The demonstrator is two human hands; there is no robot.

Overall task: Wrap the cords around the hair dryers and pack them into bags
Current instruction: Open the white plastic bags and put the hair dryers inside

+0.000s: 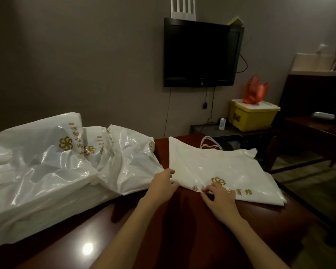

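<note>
Here, a flat white bag (217, 167) printed with a gold emblem and gold characters was seen lying on the dark wooden table (163, 220), toward its right side, with its loop handles at the far edge. Its near left corner was gripped by the left hand (162, 183), the fingers curled over the edge of the plastic. The near edge was pinched by the right hand (218, 199), whose fingertips were bent down onto the printed characters; the thumb was held apart from them, low against the table. A heap of crumpled white bags (52, 164) with the same gold print was piled on the left of the table, just beside the flat one. No hair dryer could be made out. On the wall behind, a dark television (200, 53) was mounted, and a yellow box (250, 117) with a red plastic bag (255, 90) on top was set on a low stand to the right
</note>
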